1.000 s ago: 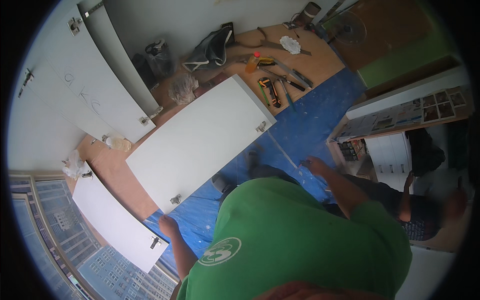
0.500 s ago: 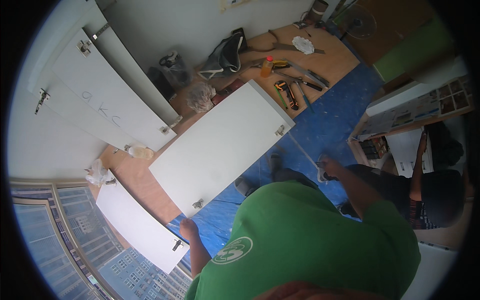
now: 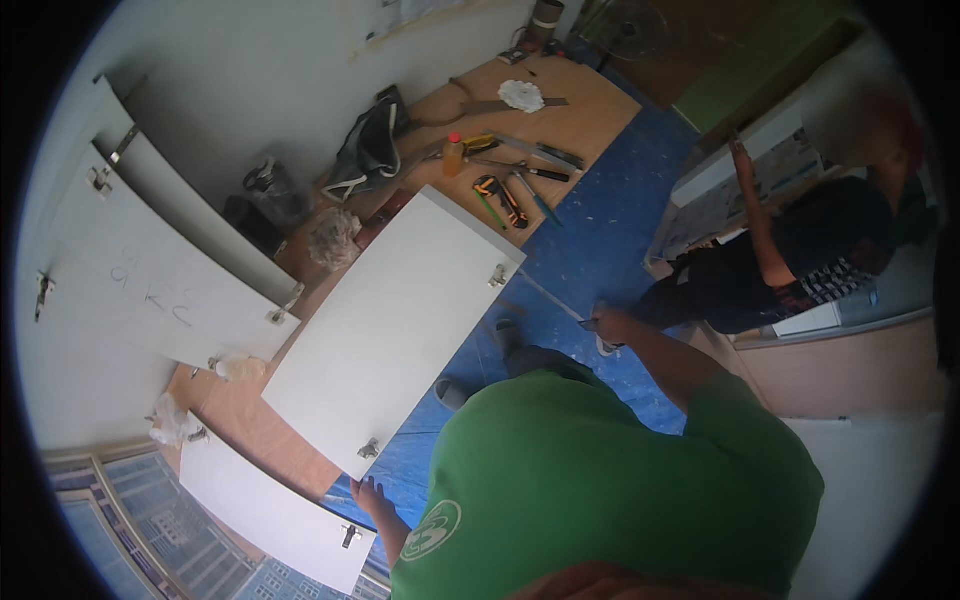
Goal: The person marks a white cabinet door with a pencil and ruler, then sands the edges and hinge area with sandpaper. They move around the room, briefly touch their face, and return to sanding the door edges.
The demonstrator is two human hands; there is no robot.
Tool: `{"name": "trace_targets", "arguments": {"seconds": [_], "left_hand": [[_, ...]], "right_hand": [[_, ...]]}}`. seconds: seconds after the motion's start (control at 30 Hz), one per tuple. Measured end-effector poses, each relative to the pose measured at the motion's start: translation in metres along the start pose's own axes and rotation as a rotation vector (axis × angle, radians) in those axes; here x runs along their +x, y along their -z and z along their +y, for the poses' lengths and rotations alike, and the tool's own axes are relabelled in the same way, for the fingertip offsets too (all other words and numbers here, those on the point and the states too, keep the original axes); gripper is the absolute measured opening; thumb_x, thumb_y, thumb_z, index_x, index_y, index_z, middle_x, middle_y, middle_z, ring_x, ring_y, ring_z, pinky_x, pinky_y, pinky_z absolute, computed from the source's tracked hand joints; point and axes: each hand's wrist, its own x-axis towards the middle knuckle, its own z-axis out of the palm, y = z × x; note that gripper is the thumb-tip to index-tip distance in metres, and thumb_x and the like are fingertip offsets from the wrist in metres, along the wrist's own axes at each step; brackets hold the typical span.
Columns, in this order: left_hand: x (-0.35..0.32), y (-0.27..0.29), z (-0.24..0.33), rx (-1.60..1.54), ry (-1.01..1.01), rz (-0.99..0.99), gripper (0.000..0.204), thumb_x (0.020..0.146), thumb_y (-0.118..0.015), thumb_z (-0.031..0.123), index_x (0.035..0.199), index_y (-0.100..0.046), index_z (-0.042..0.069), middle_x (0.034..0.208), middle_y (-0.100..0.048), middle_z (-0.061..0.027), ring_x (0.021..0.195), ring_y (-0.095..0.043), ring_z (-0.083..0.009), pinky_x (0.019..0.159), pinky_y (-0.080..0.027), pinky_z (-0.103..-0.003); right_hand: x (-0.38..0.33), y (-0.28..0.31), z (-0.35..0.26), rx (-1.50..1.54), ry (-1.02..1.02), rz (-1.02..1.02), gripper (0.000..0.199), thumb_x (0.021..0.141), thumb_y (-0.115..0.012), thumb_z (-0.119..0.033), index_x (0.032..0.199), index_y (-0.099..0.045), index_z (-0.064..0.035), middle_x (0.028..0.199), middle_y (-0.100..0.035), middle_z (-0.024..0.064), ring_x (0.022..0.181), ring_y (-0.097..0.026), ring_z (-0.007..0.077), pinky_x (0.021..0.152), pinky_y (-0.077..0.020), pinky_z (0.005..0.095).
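A white cabinet door panel [image 3: 390, 320] lies flat on the wooden work board, with metal hinges [image 3: 368, 449] near two corners. My left hand [image 3: 370, 497] is at its near-left corner, fingers apart, the tips touching or almost touching the edge. Off to the right of the panel, over the blue floor sheet, my right hand [image 3: 614, 326] is closed around a small, dark, thin object [image 3: 587, 323] whose kind I cannot make out. Beside my left hand, a second white panel [image 3: 275, 505] with a dark hinge lies lower left.
More hinged door panels [image 3: 150, 260] lean on the left wall. On the wooden board [image 3: 590, 105] are a utility knife [image 3: 500, 202], a hammer [image 3: 535, 196], an orange bottle [image 3: 453, 157] and a bag [image 3: 370, 145]. A co-worker [image 3: 800, 250] in dark clothes stands at right on the blue sheet [image 3: 620, 220].
The view has shifted, so the panels and tools appear further left. My left hand's fingers have spread at the panel corner. The co-worker at right now stands more upright and fully in view.
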Motion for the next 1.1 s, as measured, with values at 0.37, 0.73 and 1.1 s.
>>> {"name": "trace_targets", "arguments": {"seconds": [0.37, 0.73, 1.1], "left_hand": [[0.056, 0.025, -0.014, 0.169, 0.033, -0.200, 0.058, 0.097, -0.049, 0.012, 0.154, -0.039, 0.009, 0.147, -0.050, -0.0157, 0.129, -0.058, -0.0365, 0.099, -0.047, -0.051], [0.023, 0.000, 0.014, 0.487, -0.047, 0.035, 0.035, 0.099, -0.060, 0.030, 0.112, -0.068, -0.001, 0.095, -0.074, -0.0136, 0.085, -0.072, -0.0288, 0.070, -0.056, -0.043], [0.028, 0.018, 0.029, 1.495, -0.445, 0.207, 0.034, 0.094, -0.056, 0.021, 0.092, -0.077, -0.005, 0.090, -0.077, -0.0200, 0.084, -0.076, -0.0340, 0.071, -0.060, -0.046]], "right_hand": [[-0.036, -0.010, -0.013, 0.152, -0.095, 0.091, 0.043, 0.105, -0.051, -0.042, 0.114, -0.068, -0.0038, 0.106, -0.071, 0.0221, 0.101, -0.068, 0.0389, 0.089, -0.0507, 0.0479], [-0.092, -0.094, 0.084, -0.029, -0.180, -0.072, 0.030, 0.105, -0.048, -0.028, 0.124, -0.063, -0.0087, 0.115, -0.065, 0.0178, 0.110, -0.064, 0.0371, 0.092, -0.0524, 0.0449], [-0.088, -0.099, 0.084, -0.098, -0.061, -0.089, 0.044, 0.085, -0.067, -0.007, 0.128, -0.059, -0.0094, 0.115, -0.064, 0.0153, 0.108, -0.064, 0.0349, 0.090, -0.0537, 0.0440]]}}
